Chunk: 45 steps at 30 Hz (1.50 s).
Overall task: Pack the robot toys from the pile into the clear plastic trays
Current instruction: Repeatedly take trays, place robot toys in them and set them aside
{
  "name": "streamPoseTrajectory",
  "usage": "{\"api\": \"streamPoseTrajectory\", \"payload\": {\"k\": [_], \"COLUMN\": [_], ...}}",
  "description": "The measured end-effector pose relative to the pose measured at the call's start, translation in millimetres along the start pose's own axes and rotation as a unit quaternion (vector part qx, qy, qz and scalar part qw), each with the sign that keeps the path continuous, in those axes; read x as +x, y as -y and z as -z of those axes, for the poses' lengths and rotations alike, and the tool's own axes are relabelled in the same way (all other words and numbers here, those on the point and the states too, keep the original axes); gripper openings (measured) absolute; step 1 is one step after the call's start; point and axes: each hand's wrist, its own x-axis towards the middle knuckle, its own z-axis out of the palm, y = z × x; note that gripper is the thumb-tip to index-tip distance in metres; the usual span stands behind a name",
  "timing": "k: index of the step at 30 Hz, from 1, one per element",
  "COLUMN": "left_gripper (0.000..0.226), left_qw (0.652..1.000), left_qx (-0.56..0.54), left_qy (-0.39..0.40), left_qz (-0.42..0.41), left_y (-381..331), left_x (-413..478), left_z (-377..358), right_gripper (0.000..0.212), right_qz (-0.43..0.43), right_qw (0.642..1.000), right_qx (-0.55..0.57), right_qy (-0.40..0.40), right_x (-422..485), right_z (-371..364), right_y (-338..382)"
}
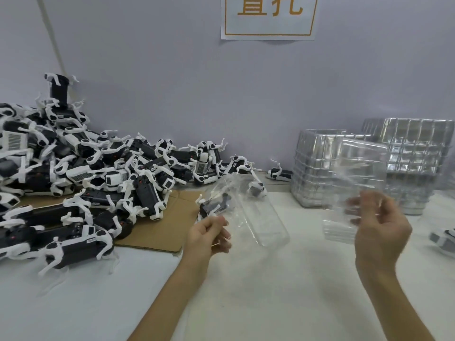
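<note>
The left hand [209, 233] is raised over the white tabletop [270, 291] with its fingers curled, its grip pinching the near left edge of a clear plastic tray [263, 217]. The tray slants up and away from the hand, with its long body to the right of the fingers. Black and white toy parts [213, 205] show at the tray's upper left, just above the left hand — whether they sit inside the tray or behind the clear plastic cannot be told. The right hand [380, 230] is well apart from the left, its grip grasping the lower edge of a second clear tray [359, 168], which stands nearly upright above the fingers. Both this hand and its tray are blurred. The pile of robot toys [86, 168] lies to the left of both hands, heaped against the wall [172, 82] and partly on a cardboard sheet [160, 230]. Its nearest toys lie near the left hand but apart from it. A single toy [280, 174] lies by the wall between the pile and the stacks of clear trays [312, 173], which stand at the right rear behind the second clear tray. Another toy [443, 239] lies at the right edge of the tabletop. A paper sign [268, 18] with orange characters hangs on the wall.
</note>
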Motion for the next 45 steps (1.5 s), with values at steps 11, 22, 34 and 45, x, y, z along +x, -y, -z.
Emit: {"api": "streamPoseTrajectory", "payload": {"k": [11, 22, 34, 45], "left_gripper": [0.023, 0.022, 0.028, 0.015], "left_qw": [0.985, 0.980, 0.985, 0.992], "left_qx": [-0.152, -0.158, -0.165, -0.069], "left_qy": [-0.079, -0.117, -0.039, 0.100], "left_qz": [0.014, 0.026, 0.027, 0.023], "left_y": [-3, 0, -2, 1], "left_x": [10, 12, 6, 0], "left_z": [7, 10, 0, 4], "right_gripper": [0.054, 0.033, 0.030, 0.011], "right_qz": [0.042, 0.014, 0.047, 0.028], "right_qw": [0.856, 0.883, 0.883, 0.921], "right_qx": [-0.381, -0.347, -0.374, -0.160], "right_qy": [0.347, 0.315, 0.281, 0.354], "right_x": [-17, -13, -13, -23], "right_z": [-4, 1, -1, -7], "right_y": [-15, -16, -15, -4]}}
